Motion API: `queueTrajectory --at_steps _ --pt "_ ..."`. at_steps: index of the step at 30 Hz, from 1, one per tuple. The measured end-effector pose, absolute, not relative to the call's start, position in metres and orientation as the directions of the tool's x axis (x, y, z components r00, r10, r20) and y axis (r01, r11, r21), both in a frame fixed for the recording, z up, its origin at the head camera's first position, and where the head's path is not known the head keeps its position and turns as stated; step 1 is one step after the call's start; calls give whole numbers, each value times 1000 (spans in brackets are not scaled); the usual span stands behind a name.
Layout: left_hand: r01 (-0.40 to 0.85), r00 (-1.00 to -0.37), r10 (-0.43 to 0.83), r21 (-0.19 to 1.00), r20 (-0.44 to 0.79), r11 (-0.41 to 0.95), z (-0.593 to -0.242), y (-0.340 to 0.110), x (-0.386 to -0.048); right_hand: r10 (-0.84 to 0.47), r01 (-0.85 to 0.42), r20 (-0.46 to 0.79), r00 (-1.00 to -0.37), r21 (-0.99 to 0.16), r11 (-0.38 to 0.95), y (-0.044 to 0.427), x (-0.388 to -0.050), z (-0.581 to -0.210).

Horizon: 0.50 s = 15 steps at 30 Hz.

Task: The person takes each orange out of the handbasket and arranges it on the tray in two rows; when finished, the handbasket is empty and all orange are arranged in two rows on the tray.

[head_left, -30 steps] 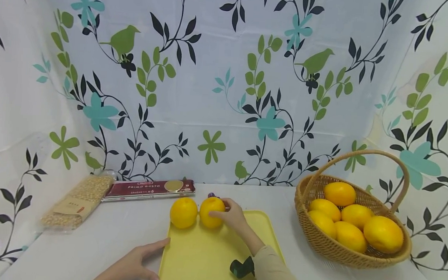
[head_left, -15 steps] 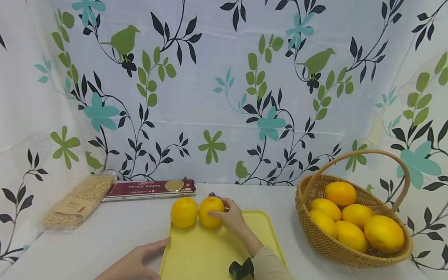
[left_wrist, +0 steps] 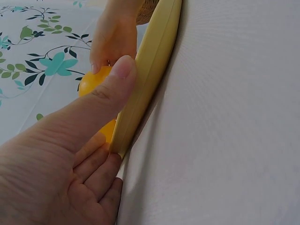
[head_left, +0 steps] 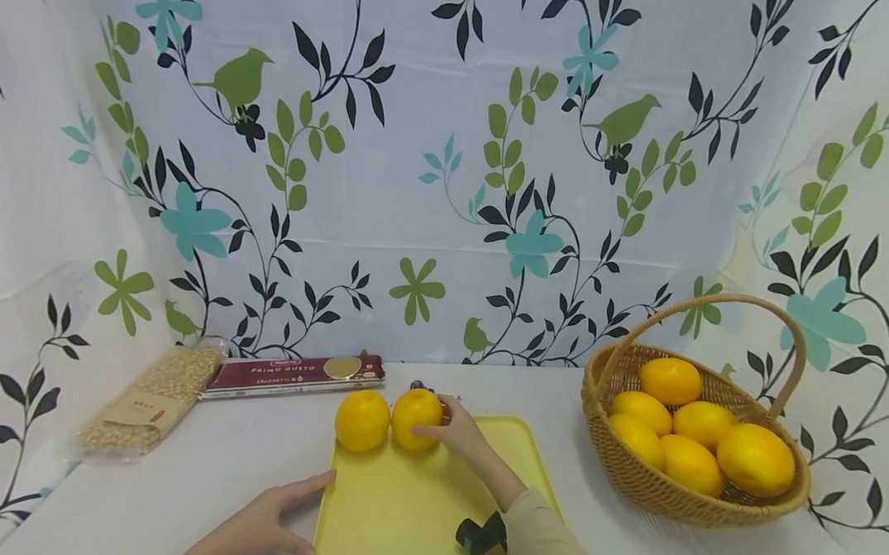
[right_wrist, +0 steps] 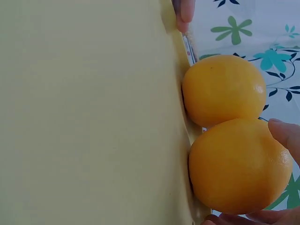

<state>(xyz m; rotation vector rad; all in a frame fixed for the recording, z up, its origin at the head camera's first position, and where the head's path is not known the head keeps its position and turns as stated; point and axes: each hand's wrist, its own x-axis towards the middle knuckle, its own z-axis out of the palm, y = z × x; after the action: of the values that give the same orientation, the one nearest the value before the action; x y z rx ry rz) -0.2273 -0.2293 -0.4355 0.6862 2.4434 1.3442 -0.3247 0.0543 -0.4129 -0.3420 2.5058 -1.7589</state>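
Two oranges sit side by side at the far left corner of a yellow tray [head_left: 397,515]. Around the right-hand orange [head_left: 414,421] my right hand [head_left: 462,431] has its thumb on the near side and its fingers on the far side, and in the right wrist view the thumb touches its skin. The left orange [right_wrist: 224,91] lies against it, untouched by a hand. My left hand [head_left: 266,518] rests against the tray's left edge with thumb and fingers spread; in the left wrist view its fingertips [left_wrist: 112,164] touch the rim.
A wicker basket [head_left: 673,499] with several yellow-orange fruits stands at the right. At the back left lie a red spaghetti pack [head_left: 294,377] and a clear bag of pale grains [head_left: 152,401]. A small dark object [head_left: 481,534] shows beside the right sleeve. Patterned cloth hangs behind.
Both hands, the oranges and the tray keep their places relative to each other. The head view has shifted very slightly.
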Motion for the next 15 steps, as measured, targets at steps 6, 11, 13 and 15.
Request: queueTrajectory --at_steps 6,11,13,15 --pt "290 -840 542 844 -1 451 -434 -227 -230 -218 -144 81 -973 -945 292 61 -322 -408" --pt "207 -853 519 875 -58 437 -435 -227 -230 -218 -194 140 -966 -949 247 70 -321 -393" --pt "163 -859 503 886 -89 434 -434 -227 -230 -232 -222 166 -959 -945 241 75 -319 -387" --pt "123 -866 486 890 -121 440 -434 -226 -230 -248 -240 180 -952 -941 239 81 -315 -381"
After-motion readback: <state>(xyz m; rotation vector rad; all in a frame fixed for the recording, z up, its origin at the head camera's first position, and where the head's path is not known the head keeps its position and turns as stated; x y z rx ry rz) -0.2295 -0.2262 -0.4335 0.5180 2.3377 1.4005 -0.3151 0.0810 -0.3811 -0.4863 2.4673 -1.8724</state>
